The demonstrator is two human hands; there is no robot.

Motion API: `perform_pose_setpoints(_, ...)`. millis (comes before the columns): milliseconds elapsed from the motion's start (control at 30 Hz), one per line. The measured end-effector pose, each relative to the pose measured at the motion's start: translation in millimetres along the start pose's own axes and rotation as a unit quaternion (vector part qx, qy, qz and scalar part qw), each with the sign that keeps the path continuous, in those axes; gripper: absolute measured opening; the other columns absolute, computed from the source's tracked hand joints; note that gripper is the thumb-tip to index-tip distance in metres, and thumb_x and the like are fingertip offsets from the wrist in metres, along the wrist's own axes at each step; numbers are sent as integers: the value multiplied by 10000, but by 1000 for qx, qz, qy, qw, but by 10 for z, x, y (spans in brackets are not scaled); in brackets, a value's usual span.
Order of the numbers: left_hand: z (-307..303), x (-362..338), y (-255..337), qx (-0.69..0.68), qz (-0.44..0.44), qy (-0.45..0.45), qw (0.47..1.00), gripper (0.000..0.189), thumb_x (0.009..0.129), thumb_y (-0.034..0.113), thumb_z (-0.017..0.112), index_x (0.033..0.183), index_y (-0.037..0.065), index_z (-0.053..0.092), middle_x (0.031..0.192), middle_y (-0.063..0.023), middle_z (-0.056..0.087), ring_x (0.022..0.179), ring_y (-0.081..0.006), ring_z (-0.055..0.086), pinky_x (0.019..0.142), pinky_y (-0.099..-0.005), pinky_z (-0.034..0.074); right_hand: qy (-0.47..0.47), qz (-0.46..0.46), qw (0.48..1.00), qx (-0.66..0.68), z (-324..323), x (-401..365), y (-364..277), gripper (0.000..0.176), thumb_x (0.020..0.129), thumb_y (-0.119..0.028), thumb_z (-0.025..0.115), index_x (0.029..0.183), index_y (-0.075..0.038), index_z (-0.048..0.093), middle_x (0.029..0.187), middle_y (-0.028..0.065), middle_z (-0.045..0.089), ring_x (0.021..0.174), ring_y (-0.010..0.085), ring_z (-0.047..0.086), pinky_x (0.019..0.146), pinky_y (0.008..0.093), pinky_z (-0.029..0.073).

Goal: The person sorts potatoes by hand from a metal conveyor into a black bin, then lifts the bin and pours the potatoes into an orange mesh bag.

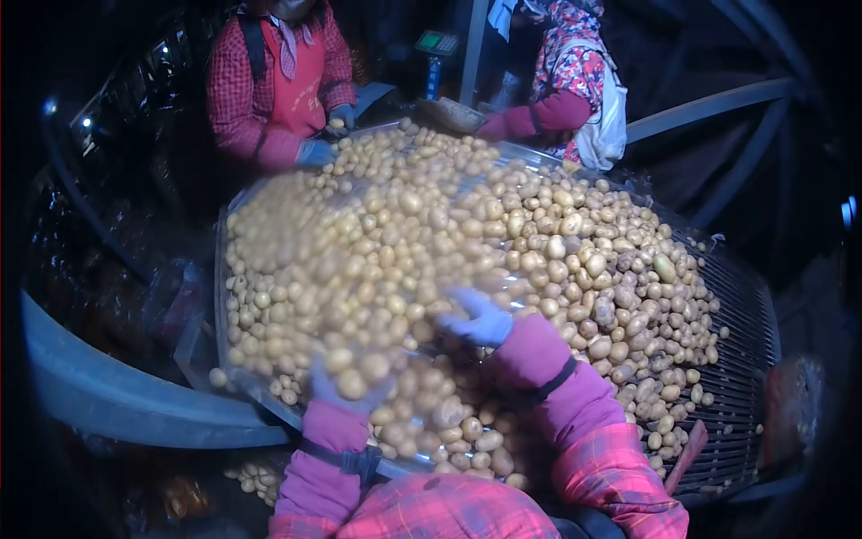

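A broad heap of potatoes [377,225] covers the sorting table in front of me. At the near left edge, my left hand [355,395], in a pale blue glove, is cupped with its thumb and fingers around several potatoes [352,384]. Farther right and forward, my right hand [482,319], gloved the same way, reaches over the heap with fingers apart. Its fingertips are close to the potatoes; blur hides whether they touch. No potato shows in its grasp.
A slatted rack [741,332] forms the table's right side, and a metal rim [222,296] bounds its left. Two people stand across the table, one with a gloved hand [316,153] at the potatoes, the other beside a scoop [453,115]. A curved metal beam [135,386] crosses at left.
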State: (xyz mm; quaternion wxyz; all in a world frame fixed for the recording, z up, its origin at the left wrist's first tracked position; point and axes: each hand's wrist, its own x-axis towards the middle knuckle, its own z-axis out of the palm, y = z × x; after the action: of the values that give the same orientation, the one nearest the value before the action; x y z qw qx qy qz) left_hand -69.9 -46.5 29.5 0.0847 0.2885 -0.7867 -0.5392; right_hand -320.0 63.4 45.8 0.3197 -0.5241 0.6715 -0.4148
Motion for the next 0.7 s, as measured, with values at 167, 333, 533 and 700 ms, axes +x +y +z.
perform_pose_setpoints(167, -116, -353, -150, -320, 66, 21, 945, 625, 829, 596, 410, 1288, 172, 435, 1411, -91, 352, 1250, -319, 377, 895, -569, 393, 116, 144, 921, -343, -480, -710, 562, 630, 777, -460, 521, 1325, -163, 427, 1387, 208, 348, 1231, 378, 391, 1003, 460, 342)
perform_pose_setpoints(333, -134, -608, -281, -789, -143, -66, 593, 678, 807, 637, 386, 1298, 173, 438, 1383, -106, 378, 1245, -363, 371, 906, -602, 372, 61, 4, 799, -599, -91, -754, 989, 506, 668, -321, 637, 1166, -341, 547, 1240, 165, 456, 1131, 433, 447, 910, 557, 393)
perform_pose_setpoints(533, 73, -628, -396, -584, -27, 47, 810, 618, 830, 570, 383, 1261, 128, 422, 1257, -122, 460, 1147, -359, 436, 854, -574, 419, 52, 154, 913, -374, 420, -364, 168, 485, 796, -433, 516, 1259, -297, 469, 1335, 139, 392, 1169, 400, 440, 957, 501, 378)
perform_pose_setpoints(700, -62, -618, -432, -761, -138, -107, 624, 618, 874, 557, 339, 1309, 125, 404, 1375, -128, 378, 1239, -346, 370, 921, -539, 397, 43, 157, 986, -21, 297, -771, 10, 631, 838, -490, 520, 1354, -150, 390, 1278, 163, 472, 1169, 304, 489, 952, 405, 409)
